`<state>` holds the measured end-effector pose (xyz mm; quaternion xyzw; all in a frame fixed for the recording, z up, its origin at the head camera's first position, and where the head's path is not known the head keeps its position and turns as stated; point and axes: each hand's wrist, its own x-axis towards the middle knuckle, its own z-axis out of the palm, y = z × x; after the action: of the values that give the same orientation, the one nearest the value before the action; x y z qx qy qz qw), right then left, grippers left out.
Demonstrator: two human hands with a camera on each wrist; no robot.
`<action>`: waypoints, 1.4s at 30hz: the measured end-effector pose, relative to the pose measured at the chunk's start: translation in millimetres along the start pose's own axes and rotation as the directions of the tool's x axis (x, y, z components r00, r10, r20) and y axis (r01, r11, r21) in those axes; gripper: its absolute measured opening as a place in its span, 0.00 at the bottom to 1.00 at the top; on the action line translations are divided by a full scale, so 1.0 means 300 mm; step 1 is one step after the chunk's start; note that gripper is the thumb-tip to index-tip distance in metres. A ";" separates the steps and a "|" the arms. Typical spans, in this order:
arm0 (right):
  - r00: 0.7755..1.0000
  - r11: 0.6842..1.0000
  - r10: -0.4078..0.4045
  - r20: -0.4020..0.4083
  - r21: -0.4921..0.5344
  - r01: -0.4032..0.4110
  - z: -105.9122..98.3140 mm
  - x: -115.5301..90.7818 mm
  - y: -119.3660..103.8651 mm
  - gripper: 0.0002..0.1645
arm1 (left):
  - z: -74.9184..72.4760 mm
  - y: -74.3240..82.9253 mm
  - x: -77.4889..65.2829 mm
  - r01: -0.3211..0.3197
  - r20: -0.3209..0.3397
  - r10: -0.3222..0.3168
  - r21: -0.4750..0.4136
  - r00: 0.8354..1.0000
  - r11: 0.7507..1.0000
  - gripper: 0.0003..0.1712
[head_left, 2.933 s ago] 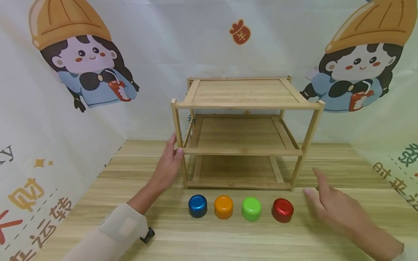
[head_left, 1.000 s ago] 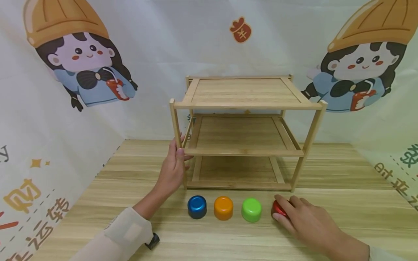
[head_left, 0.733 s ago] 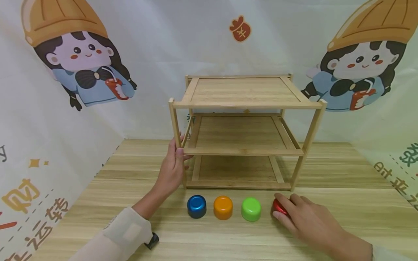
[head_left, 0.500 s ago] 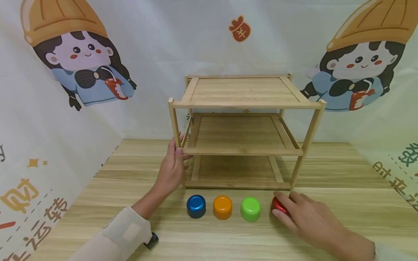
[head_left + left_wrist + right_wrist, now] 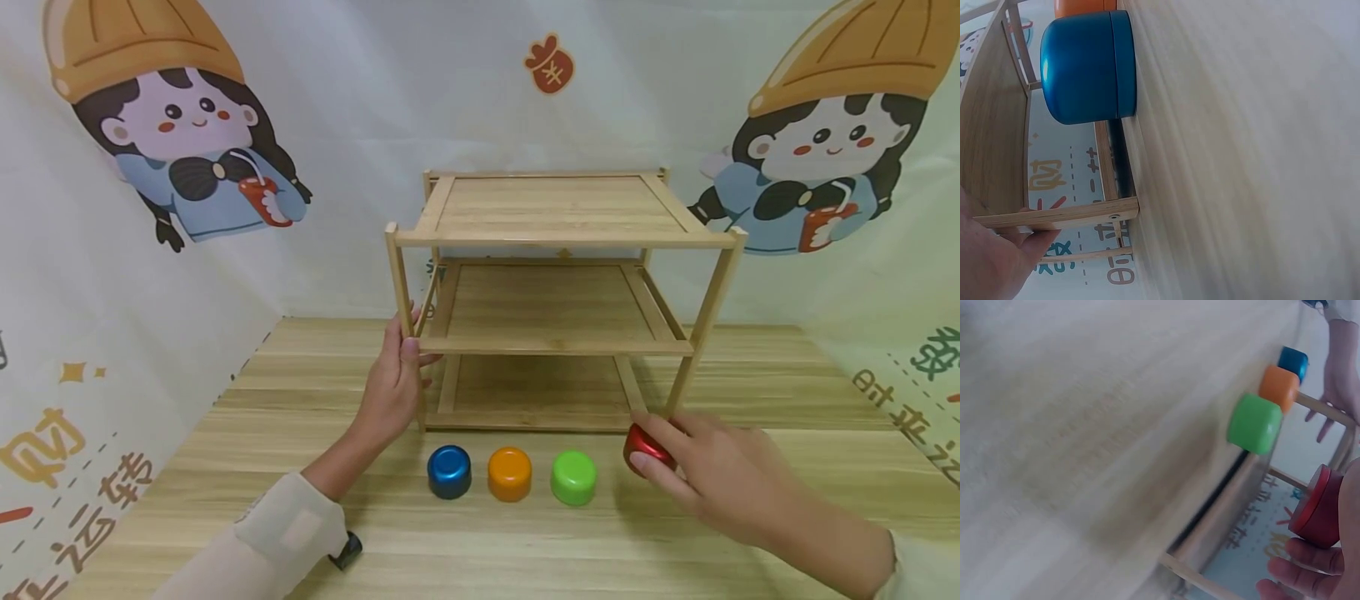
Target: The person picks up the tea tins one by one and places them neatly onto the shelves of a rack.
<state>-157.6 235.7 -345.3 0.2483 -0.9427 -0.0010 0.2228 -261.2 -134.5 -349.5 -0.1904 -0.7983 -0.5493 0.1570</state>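
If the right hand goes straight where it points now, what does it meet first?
Probably the wooden rack's bottom front rail; height and depth are unclear, so the right hand and its red canister may pass above it.

Reads yellow 财 (image 5: 47,448) and brown 运转 (image 5: 111,496) at left on the pale backdrop (image 5: 360,100). At right, reads green 發 (image 5: 941,352) and brown 时来运 (image 5: 887,405). High in the middle, bears a ¥-like sign on a printed red pouch (image 5: 550,63). Repeats 财 in the left wrist view.
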 end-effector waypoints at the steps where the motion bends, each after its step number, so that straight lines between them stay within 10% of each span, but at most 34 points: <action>1: 1.000 1.000 -0.001 -0.001 -0.005 0.001 -0.011 0.007 0.003 0.29 | 0.000 -0.001 0.001 0.001 0.003 -0.001 0.000 1.000 1.000 0.27; 12: 0.999 0.999 -0.036 -0.017 -0.019 0.036 -0.117 0.075 0.038 0.26 | 0.008 -0.122 0.032 -0.028 -0.008 0.028 0.010 1.000 1.000 0.28; 42: 0.998 0.998 -0.040 -0.048 -0.040 0.038 -0.316 0.235 0.125 0.23 | 0.005 -0.123 0.027 -0.061 -0.021 0.062 0.034 0.998 0.998 0.27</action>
<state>-190.0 245.7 -226.2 0.2620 -0.9318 -0.0177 0.2505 -286.0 -143.9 -376.5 -0.2061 -0.7993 -0.5330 0.1860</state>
